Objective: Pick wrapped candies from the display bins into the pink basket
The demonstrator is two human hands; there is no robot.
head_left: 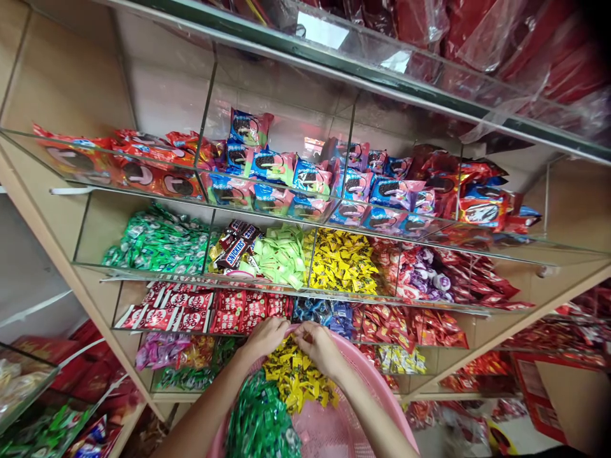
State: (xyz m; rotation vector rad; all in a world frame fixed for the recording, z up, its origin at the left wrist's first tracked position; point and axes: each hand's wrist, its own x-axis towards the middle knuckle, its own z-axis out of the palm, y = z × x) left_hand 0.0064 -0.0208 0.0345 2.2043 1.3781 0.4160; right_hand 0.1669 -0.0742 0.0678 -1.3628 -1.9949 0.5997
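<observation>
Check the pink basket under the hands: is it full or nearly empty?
Partly filled. The pink basket holds yellow candies and green candies, with bare mesh on its right side.

A heap of small yellow-wrapped candies [298, 378] with dark print lies in the far part of a pink plastic basket [382, 397], near the bottom of the view. A pile of green-wrapped candies [260, 420] lies against them on their near left, in the same basket.
</observation>
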